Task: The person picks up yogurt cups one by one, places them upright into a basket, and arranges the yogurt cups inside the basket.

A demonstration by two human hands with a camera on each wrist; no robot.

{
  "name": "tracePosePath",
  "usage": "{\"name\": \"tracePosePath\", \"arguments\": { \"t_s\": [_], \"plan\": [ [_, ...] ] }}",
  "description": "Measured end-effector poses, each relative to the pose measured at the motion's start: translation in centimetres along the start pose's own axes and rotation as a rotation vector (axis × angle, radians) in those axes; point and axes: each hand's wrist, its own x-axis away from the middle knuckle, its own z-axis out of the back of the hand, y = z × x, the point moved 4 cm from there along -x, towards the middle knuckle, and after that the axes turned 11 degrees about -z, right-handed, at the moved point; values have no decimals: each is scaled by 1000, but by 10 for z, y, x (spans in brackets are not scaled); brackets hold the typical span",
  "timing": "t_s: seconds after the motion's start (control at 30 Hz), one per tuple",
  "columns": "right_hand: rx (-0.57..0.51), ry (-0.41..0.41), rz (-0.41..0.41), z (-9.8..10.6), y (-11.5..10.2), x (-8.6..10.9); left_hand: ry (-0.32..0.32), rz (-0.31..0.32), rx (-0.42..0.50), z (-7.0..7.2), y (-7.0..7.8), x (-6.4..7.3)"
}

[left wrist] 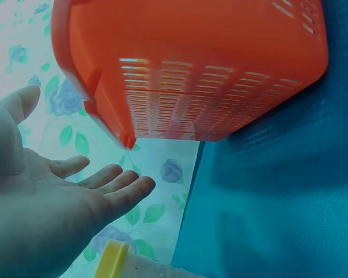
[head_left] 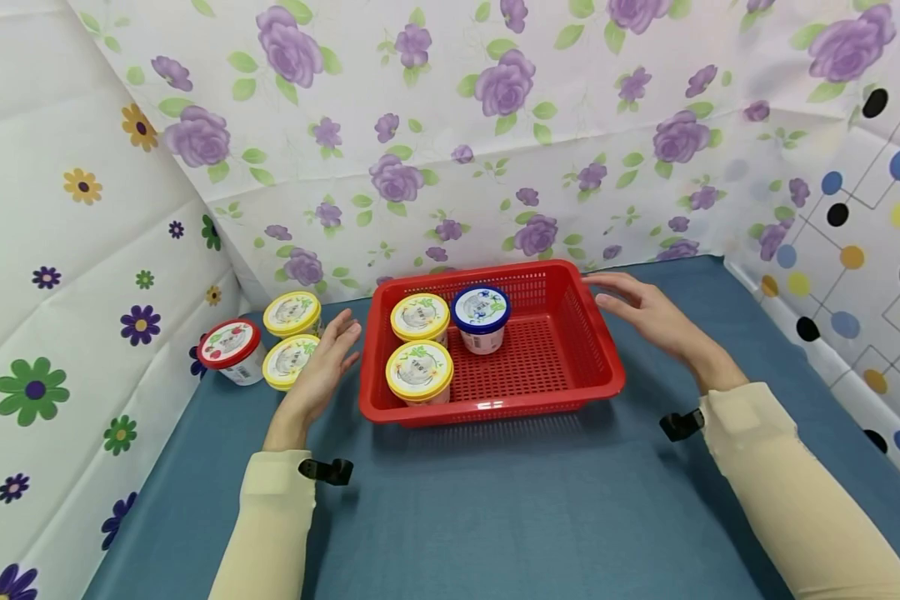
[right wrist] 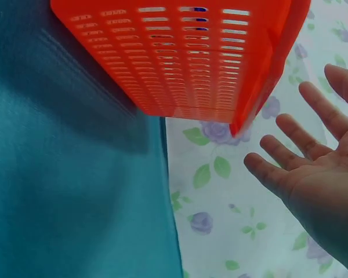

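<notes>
A red plastic basket [head_left: 525, 354] with slotted walls sits on the blue cloth. Inside it, on the left, are two yellow-lidded cups [head_left: 418, 367] one in front of the other, with a blue-lidded cup [head_left: 482, 310] beside the rear one. My left hand [head_left: 321, 367] is held off the basket's left side, palm toward it, fingers extended and holding nothing. My right hand [head_left: 648, 317] is by the basket's right rim, its fingers spread and nothing in them. In the right wrist view those fingertips [right wrist: 258, 162] stand apart from the basket wall.
Left of my left hand stand two more yellow-lidded cups [head_left: 291, 313] and a red-lidded cup [head_left: 231, 350]. The front yellow one is partly hidden by the hand. Floral sheets [head_left: 420, 150] rise behind and at both sides of the blue cloth [head_left: 495, 508].
</notes>
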Motion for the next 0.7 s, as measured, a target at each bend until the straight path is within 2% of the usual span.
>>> {"name": "tracePosePath", "arguments": {
  "t_s": [0.37,0.7],
  "plan": [
    [-112,52,-70,-2,24,3,8,-26,-54,4,4,-1],
    [-248,43,-55,-7,35,-6,64,-68,-132,7,13,2]
  ]
}}
